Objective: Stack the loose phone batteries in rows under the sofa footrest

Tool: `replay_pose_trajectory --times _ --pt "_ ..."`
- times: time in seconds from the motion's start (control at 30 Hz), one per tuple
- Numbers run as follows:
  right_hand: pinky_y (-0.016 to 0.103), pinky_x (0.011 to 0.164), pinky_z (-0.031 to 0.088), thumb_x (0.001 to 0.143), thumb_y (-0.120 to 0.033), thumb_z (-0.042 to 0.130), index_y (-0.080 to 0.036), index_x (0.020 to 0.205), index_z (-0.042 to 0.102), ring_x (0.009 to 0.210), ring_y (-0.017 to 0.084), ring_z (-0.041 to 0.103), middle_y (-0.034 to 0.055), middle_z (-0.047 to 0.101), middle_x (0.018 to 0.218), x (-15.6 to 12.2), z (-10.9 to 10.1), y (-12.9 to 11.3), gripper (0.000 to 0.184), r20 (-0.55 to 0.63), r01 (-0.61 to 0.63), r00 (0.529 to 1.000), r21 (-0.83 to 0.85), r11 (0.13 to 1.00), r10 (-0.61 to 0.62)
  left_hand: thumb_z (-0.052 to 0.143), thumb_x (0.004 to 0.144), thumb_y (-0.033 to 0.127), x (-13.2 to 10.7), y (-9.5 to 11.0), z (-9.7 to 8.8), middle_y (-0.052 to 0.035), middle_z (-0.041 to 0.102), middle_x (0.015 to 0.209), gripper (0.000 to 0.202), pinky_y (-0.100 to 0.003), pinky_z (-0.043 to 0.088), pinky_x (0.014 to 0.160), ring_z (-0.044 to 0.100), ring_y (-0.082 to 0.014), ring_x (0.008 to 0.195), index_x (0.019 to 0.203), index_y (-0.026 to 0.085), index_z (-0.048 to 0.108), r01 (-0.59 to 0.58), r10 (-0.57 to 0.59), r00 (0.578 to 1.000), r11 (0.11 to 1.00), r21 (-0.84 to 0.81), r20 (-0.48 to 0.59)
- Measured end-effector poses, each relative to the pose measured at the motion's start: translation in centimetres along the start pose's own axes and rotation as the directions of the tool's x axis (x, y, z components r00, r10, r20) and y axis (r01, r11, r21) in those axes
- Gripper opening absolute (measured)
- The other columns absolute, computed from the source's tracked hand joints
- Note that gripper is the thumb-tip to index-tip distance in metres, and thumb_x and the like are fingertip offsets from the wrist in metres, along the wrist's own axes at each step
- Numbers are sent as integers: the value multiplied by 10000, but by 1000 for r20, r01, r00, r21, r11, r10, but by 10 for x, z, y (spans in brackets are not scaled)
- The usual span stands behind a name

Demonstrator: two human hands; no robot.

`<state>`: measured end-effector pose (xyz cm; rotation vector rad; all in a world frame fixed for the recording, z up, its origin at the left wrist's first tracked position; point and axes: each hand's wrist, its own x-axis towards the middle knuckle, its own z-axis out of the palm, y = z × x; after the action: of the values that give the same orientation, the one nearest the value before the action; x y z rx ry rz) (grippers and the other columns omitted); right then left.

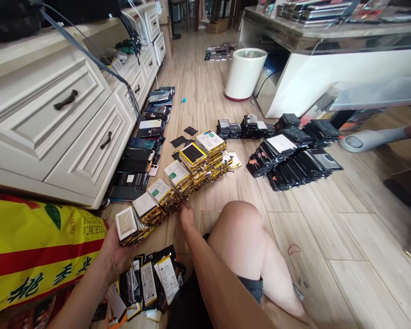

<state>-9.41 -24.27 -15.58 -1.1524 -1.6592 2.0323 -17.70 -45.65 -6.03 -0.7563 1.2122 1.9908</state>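
Left hand (113, 252): grip closed on battery stack (129, 227); right hand (187, 216): grip unclear, touching battery row (178, 183).

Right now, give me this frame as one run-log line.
left hand: holds phone battery stack | right hand: touches phone battery row

Your left hand (114, 253): palm up, cradling a stack of flat phone batteries (127, 226) from beneath.
Your right hand (187, 217): fingers pressed down at the near end of a stepped row of battery stacks (192, 171), touching it.
Below your hands: a loose heap of labelled battery packs (149, 283), just beside a yellow sack (37, 246) with red bands.
Your bare knee (236, 233): raised, right of the heap.
Along the wall side: a line of dark phone panels (140, 155) against a cream drawer cabinet (48, 105).
To your right: overlapping rows of dark phone screens (294, 157) on the wood-look floor (329, 228).
Farther ahead: a white bin (245, 73) beside a white counter (345, 77).
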Motion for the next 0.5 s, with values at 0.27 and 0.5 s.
replay_pose_trajectory --times 0.27,0.5 --pt "350 1098 483 964 -446 500 -193 1268 726 1278 232 655 74 701 1402 1 4 -12 456 13 -129 992 193 973 129 515 1020 411 -5 -11 5 -93 801 1114 458 -494 650 806 776 -300 889 1433 252 632 -114 114 993 993 8 10" --pt "325 1028 493 877 -359 581 -190 1053 783 1126 243 704 86 787 1196 -1 0 -17 317 22 -132 991 157 979 130 485 1028 339 -12 -9 19 -105 802 1090 441 -521 641 844 775 -307 909 1420 218 646 -113 113 994 994 4 -9"
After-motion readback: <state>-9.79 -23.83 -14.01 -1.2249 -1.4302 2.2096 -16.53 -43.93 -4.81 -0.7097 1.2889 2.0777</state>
